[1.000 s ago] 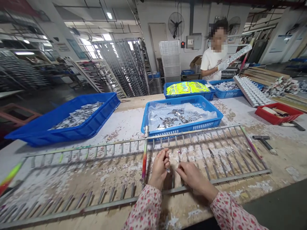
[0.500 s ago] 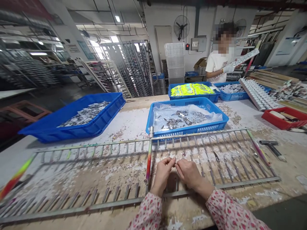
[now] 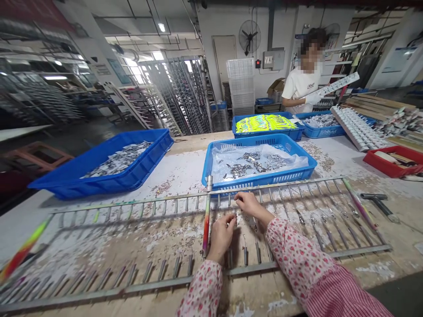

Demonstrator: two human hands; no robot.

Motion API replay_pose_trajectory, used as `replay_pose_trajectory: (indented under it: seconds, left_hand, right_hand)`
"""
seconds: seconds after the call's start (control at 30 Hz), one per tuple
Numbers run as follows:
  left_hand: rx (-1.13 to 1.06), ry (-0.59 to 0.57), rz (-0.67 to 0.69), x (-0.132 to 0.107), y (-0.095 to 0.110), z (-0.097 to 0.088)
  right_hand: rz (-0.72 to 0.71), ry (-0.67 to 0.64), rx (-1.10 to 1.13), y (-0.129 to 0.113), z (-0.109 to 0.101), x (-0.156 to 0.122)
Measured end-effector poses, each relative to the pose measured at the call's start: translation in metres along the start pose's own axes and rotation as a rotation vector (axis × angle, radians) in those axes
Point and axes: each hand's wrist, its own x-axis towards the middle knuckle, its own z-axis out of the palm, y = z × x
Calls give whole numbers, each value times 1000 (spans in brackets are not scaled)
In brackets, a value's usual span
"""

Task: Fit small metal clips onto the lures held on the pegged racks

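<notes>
My left hand (image 3: 223,235) is over the right half of a metal rack (image 3: 297,184) lined with short pegs. Its fingers are curled with the tips together, and whatever they may hold is too small to make out. Farther forward, above the rack's far bar, my right hand (image 3: 249,204) has bent fingers slightly apart, with nothing visible in them. It is near a light blue basket (image 3: 259,179), where shiny metal pieces (image 3: 251,165) lie on a white plastic liner. Several similar shiny pieces (image 3: 300,218) sit on pegs at the rack's right.
A deep blue tray (image 3: 132,185) of small flat pieces stands at left. Behind the basket is a blue crate with yellow printed bags (image 3: 266,123). A red tray (image 3: 395,165) and a T-shaped metal tool (image 3: 378,203) lie at right. A person (image 3: 302,88) across the table holds a white strip.
My hands have come apart. The right hand has moved forward toward the light blue basket, while the left stays over the rack. The person opposite has lowered the strip slightly.
</notes>
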Motion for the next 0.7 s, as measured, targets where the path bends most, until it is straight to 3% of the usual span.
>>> replay_pose_trajectory:
  seconds: [0.23, 0.5, 0.63, 0.7]
  left_hand:
    - [30, 3, 10, 0, 4, -1]
    - [162, -29, 187, -6, 17, -3]
    - [189, -92, 212, -3, 16, -13]
    - [133, -167, 207, -1, 14, -18]
  right_hand:
    - [69, 10, 192, 6, -3, -5]
    - [61, 30, 163, 1, -6, -8]
    - [-30, 159, 31, -6, -14, -39]
    - [-27, 6, -38, -7, -12, -63]
